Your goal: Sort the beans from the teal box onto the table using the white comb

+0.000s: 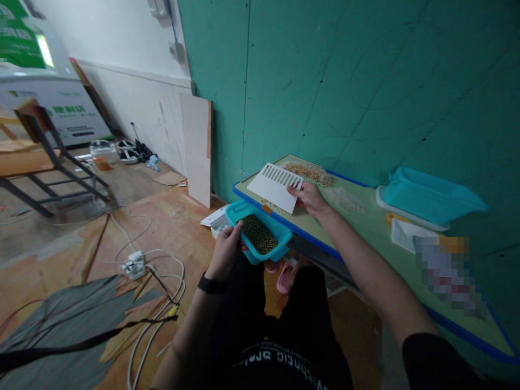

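My left hand (228, 246) grips the near left rim of a turquoise plastic tray (283, 252), held just off the table's edge. Green beans (255, 230) fill its bottom, with paler beans mixed in at the near end. Between the thumb and fingers of my right hand (312, 199) is a white slotted scraper (273, 190), a flat sheet with a row of long slots along its far side. It is tilted above the tabletop, close to the tray. Yellowish beans (311, 172) lie heaped behind it, and whitish grains (345, 200) are spread to the right.
The narrow table (368, 230) has a blue edge and stands against a green wall. Farther right are an empty turquoise bin (433, 197), a white cloth (406, 234) and a blurred packet (449, 279). Cables and a power strip (135, 264) lie on the floor left; a chair (38, 154) stands beyond.
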A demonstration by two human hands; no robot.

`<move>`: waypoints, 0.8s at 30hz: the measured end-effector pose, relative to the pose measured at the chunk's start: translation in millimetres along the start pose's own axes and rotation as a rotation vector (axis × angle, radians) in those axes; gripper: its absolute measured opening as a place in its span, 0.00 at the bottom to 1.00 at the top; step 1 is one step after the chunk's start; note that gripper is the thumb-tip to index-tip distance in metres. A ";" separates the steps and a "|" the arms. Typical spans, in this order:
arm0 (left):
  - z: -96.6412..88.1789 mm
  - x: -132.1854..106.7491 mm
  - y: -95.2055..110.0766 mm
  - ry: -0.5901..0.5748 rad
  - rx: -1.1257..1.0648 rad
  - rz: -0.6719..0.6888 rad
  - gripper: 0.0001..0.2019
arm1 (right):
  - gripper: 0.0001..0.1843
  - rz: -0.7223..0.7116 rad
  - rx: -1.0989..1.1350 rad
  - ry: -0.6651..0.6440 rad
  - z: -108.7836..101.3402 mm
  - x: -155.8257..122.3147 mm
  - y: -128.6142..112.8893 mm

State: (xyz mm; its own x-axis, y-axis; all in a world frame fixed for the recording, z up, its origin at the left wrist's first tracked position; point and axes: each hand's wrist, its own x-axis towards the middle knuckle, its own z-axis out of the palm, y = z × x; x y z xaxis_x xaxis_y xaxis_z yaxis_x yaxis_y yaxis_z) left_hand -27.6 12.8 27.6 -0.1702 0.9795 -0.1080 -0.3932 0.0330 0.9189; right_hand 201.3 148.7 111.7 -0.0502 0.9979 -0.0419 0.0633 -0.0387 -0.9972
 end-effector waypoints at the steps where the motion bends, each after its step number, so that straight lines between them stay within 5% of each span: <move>1: -0.2 0.5 0.2 0.001 0.004 0.001 0.27 | 0.13 -0.003 0.000 -0.006 0.3 0.0 0.3; 24: -1.6 5.0 0.9 -0.007 -0.016 0.003 0.25 | 0.15 0.002 0.022 -0.066 4.6 -9.3 -0.7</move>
State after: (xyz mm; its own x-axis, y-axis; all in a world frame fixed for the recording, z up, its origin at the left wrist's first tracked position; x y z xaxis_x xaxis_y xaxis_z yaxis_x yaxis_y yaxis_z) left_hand -30.3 17.4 27.3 -0.1652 0.9809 -0.1027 -0.4071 0.0270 0.9130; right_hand 197.2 139.2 112.5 -0.1153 0.9922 -0.0473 0.0419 -0.0427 -0.9982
